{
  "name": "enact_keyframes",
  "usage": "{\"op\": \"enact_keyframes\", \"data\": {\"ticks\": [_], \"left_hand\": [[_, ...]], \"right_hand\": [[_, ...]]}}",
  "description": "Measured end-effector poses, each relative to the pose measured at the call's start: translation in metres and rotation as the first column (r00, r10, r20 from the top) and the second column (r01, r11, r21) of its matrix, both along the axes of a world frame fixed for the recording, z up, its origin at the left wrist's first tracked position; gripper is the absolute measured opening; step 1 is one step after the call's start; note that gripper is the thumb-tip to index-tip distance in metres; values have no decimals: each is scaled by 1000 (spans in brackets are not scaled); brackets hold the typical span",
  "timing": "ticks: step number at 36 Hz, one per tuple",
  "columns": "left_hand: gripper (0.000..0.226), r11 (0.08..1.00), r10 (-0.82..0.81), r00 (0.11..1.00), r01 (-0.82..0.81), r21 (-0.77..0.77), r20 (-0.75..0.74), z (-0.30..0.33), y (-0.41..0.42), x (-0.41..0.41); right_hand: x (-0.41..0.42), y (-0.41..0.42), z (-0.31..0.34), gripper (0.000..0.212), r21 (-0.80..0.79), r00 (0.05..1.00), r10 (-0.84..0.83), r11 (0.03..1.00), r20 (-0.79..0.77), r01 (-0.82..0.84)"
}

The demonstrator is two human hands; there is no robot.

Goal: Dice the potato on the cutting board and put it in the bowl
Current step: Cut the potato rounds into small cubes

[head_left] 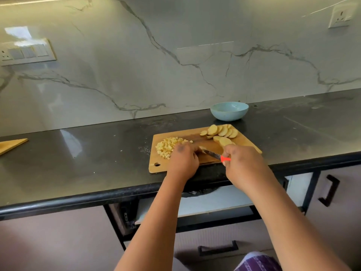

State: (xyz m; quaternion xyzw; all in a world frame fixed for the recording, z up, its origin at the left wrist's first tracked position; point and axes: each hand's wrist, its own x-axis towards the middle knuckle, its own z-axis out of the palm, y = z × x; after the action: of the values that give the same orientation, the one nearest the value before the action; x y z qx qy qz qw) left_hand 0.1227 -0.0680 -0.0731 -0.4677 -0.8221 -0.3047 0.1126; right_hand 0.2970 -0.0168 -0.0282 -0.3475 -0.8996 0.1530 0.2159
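Gripping knife (214, 154), right hand (241, 163) fingers clamped on handle; left hand (183, 160) fingers curled pinning potato piece (202, 148) on cutting board (246, 142).

The cutting board (195, 151) lies on the counter (97, 153), right of the frame's centre, near the counter's front edge. On the board's left part sits a heap of diced potato (169, 146); potato slices (221, 133) lie fanned at its upper right. The bowl (229, 111) stands on the counter above the board, against the wall. Over the board's lower middle, the left hand (183, 158) is left of the right hand (241, 162), with the knife (214, 155) between them. A second board (11, 145) lies at the frame's left edge.
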Motion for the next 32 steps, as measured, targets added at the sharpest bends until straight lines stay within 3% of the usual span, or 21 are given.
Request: {"op": "enact_keyframes", "data": {"ticks": [10, 16, 24, 29, 32], "left_hand": [[39, 1000, 28, 999, -28, -13, -16, -2, 4, -3], [44, 1000, 17, 1000, -18, -24, -16, -3, 5, -3], [36, 1000, 11, 1000, -11, 27, -2, 5, -2, 4], [19, 992, 43, 995, -52, 111, 87, 3, 4, 4], [32, 991, 130, 989, -131, 21, 69, 10, 16, 14]], "right_hand": [[-14, 2, 10, 22, -40, 990, -37, 998, 133, 43], [-38, -1, 0, 27, -59, 998, 12, 998, 67, -8], [10, 3, 0, 19, -72, 979, 5, 997, 202, 10], [26, 21, 6, 5, -87, 995, 56, 994, -82, -63], [20, 35, 9, 3, -97, 976, 14, 995, -216, -35]]}}
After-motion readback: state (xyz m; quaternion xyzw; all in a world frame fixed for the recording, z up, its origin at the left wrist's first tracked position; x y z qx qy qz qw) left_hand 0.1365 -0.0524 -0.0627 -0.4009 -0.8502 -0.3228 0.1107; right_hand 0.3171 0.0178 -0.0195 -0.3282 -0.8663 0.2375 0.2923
